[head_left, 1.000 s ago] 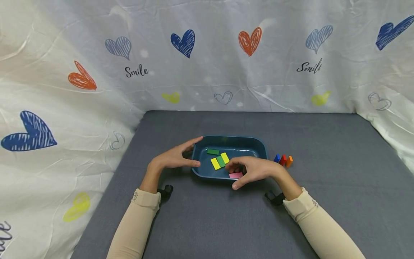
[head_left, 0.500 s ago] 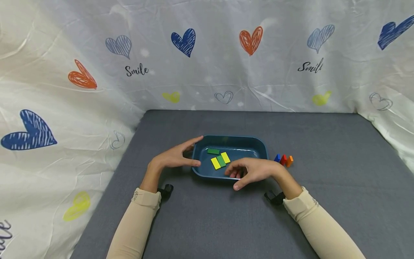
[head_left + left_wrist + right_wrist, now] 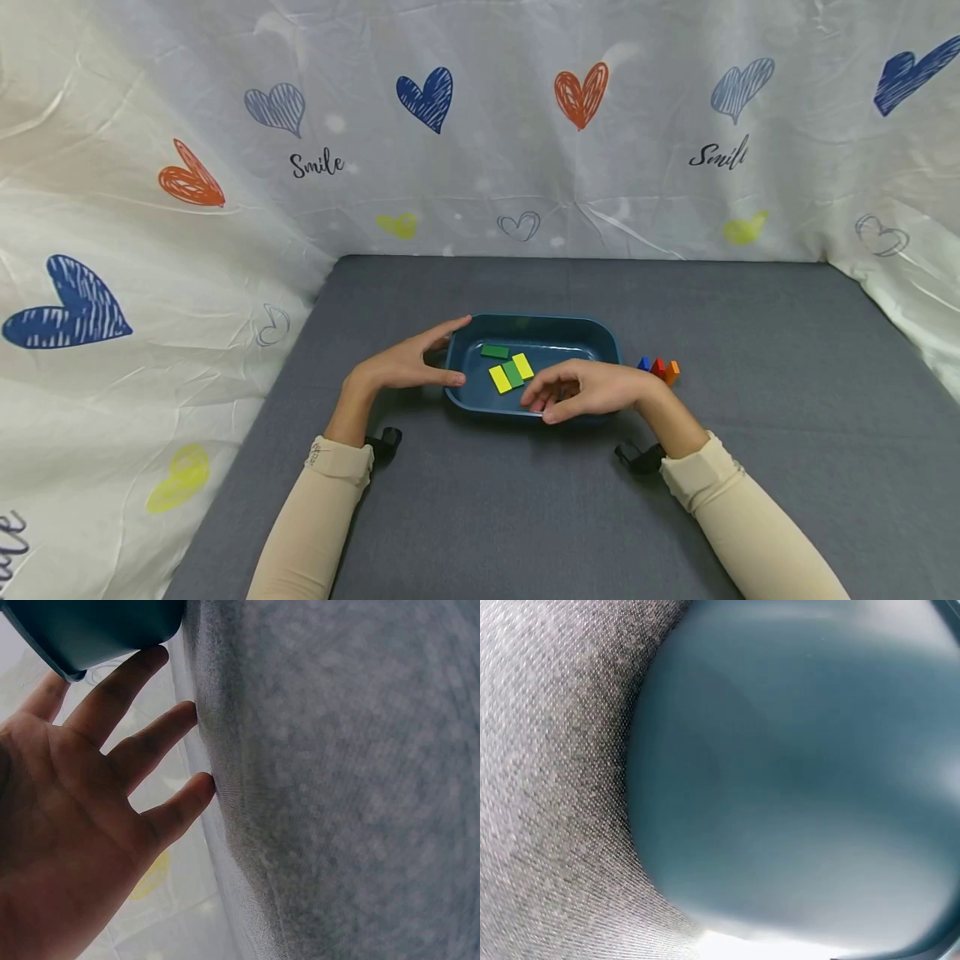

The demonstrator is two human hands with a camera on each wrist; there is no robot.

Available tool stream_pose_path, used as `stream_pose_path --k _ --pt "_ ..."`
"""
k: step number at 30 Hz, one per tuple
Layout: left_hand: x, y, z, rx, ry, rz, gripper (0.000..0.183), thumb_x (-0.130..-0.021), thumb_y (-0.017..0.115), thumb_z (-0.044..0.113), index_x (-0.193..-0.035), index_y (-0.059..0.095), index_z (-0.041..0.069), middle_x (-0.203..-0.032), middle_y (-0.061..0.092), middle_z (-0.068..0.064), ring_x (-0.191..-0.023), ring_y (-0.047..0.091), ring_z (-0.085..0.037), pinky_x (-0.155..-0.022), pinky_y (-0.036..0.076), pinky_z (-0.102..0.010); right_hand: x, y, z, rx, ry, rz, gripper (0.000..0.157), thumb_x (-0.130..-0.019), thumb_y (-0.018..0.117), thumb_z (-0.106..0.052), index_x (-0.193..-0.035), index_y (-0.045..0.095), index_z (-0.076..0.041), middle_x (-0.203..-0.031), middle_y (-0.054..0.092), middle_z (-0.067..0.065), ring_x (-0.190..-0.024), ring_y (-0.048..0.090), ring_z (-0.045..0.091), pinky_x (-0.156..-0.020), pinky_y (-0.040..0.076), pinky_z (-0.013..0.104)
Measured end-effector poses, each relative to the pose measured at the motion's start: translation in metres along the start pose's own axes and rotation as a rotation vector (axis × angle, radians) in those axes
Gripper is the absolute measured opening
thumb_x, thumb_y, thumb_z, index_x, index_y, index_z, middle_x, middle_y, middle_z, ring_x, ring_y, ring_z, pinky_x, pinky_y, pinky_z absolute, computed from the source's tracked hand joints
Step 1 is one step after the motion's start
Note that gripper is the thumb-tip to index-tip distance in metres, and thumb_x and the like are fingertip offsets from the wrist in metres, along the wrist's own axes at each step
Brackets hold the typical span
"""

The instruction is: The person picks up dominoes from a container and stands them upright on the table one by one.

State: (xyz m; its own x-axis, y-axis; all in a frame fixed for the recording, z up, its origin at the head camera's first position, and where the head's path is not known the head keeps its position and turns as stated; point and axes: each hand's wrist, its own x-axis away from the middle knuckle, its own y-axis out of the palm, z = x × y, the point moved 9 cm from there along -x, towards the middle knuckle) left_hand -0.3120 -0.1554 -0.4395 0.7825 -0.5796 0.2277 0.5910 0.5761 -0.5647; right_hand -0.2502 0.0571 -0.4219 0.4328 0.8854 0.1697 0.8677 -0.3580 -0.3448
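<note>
A dark blue-green tray (image 3: 555, 332) lies in the middle of the cloth-covered table. My left hand (image 3: 408, 360) rests at its left end, thumb and fingers spread; in the left wrist view the fingers are straight and touch the tray's outer wall. Over the front right of the tray, my right hand (image 3: 588, 387) has its fingers bent inside and its thumb by the front rim, pinching a small pink block (image 3: 537, 407) that is mostly hidden. Beside it lie yellow blocks (image 3: 500, 379) and green blocks (image 3: 495, 352). The right wrist view shows only the tray's outer wall (image 3: 780, 780).
Right of the tray, a blue block (image 3: 643, 363), a red block (image 3: 657, 367) and an orange block (image 3: 672, 372) stand on the grey cloth (image 3: 742, 350). A white curtain (image 3: 487, 133) printed with hearts hangs behind and at the left.
My right thumb has drawn in toward the fingers, and the hand has risen slightly. The pink block, plain to see a second ago, is now mostly covered. My left hand stays put.
</note>
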Motion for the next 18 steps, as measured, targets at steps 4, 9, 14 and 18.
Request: stream_pose_path --k 4,9,14,18 --pt "0.0002 -0.0003 -0.0006 0.002 -0.004 0.001 0.097 -0.085 0.08 0.049 -0.16 0.019 0.047 -0.171 0.017 0.002 -0.155 0.026 -0.039 -0.118 0.029 -0.069 0.0007 -0.0011 -0.0009 -0.019 -0.01 -0.004 0.035 -0.1 0.067 -0.017 -0.131 0.065 -0.003 -0.123 0.068 0.008 -0.111 0.064 0.022 -0.096 0.055 0.03" --pt "0.0001 -0.0001 0.0 0.007 0.002 -0.003 0.097 -0.086 0.08 0.048 -0.16 0.019 0.047 -0.171 0.017 0.002 -0.155 0.025 -0.038 -0.118 0.028 -0.069 0.0012 -0.0022 -0.0013 -0.049 -0.029 -0.014 0.031 -0.1 0.067 -0.014 -0.129 0.067 -0.003 -0.122 0.069 0.011 -0.108 0.066 0.02 -0.095 0.056 0.03" --pt "0.0 -0.0002 0.0017 0.007 0.01 -0.004 0.096 -0.087 0.08 0.046 -0.16 0.019 0.047 -0.171 0.016 0.001 -0.155 0.025 -0.039 -0.118 0.027 -0.07 0.0013 -0.0042 0.001 -0.095 -0.02 -0.002 0.029 -0.099 0.068 -0.012 -0.126 0.069 -0.003 -0.122 0.07 0.014 -0.104 0.067 0.017 -0.092 0.058 0.029" --pt "0.0005 0.0 0.0011 0.003 0.008 -0.003 0.096 -0.087 0.08 0.046 -0.161 0.019 0.046 -0.171 0.016 0.001 -0.155 0.025 -0.039 -0.118 0.027 -0.07 0.0011 -0.0043 0.0024 -0.119 -0.009 -0.003 0.032 -0.098 0.069 -0.012 -0.127 0.068 0.001 -0.122 0.07 0.015 -0.103 0.067 0.014 -0.091 0.058 0.028"
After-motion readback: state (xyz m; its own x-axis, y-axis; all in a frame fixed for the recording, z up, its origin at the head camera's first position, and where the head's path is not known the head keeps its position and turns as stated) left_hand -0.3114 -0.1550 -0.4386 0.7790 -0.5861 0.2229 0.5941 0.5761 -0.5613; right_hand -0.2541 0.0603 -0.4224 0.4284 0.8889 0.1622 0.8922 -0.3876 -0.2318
